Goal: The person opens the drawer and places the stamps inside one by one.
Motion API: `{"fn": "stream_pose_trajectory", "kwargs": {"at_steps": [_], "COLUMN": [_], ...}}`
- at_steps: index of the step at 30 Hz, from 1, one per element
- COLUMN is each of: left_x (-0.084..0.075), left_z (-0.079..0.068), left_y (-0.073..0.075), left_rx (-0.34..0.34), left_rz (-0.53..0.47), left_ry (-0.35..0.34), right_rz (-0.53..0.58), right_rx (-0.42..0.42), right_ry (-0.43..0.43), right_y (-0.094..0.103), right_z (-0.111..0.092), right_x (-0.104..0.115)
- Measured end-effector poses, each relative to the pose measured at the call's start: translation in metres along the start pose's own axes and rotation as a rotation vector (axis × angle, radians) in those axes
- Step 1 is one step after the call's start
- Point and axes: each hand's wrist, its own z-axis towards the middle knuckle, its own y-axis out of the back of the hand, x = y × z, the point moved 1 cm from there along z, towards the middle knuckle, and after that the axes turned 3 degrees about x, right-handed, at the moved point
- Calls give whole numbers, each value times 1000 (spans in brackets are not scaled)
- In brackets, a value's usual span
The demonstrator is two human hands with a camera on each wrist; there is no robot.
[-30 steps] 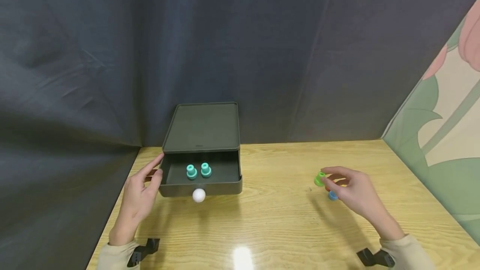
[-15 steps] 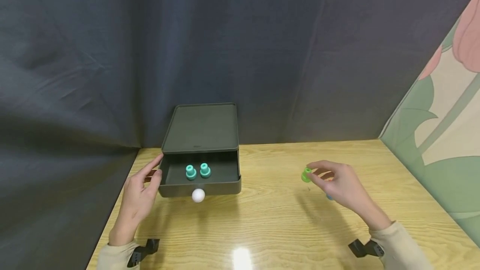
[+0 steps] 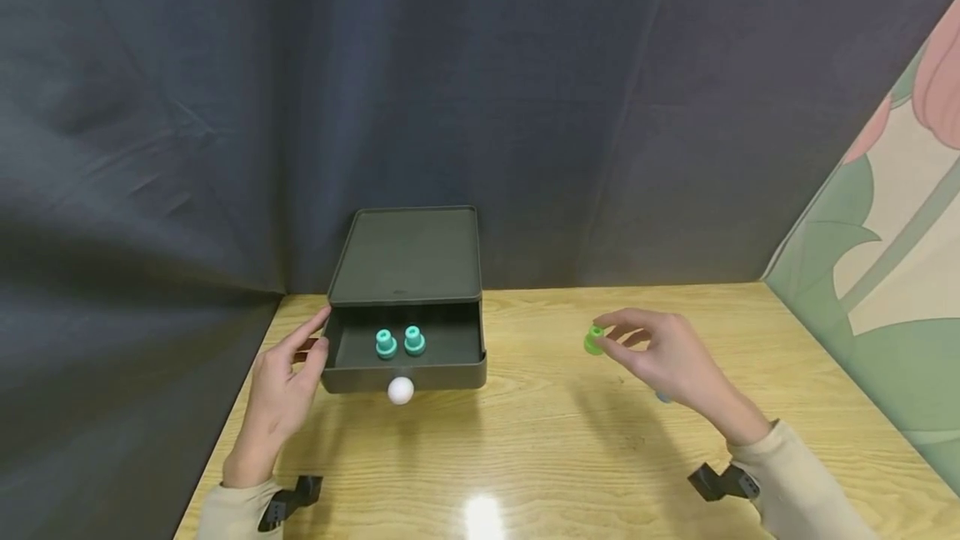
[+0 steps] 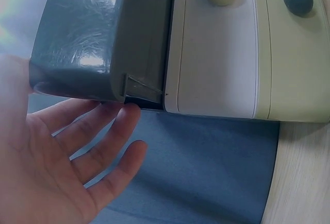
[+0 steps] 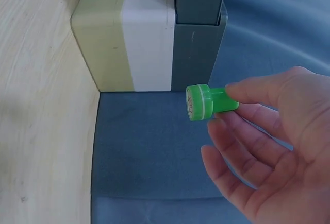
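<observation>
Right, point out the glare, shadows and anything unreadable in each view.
Head: a bright glare patch near the bottom of the table, and a soft shadow from the right hand; left wrist: white highlights on the dark drawer; right wrist: print on the green stamp too small to read.
</observation>
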Motion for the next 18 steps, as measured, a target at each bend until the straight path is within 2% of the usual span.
{"fn": "stream_pose_trajectory", "kwargs": {"at_steps": [8,18], "left_x": [-2,-1], "left_z": [0,0], "left_y": [-1,0], "left_rx": [2,5], "left_rz": [4,2], "left_ry": [4,0], "right_rz": [29,78], "right_rx": [21,28], "right_ry": [-2,42], "right_y": [-1,-5], "right_z": [11,27], "right_x": [17,40]}}
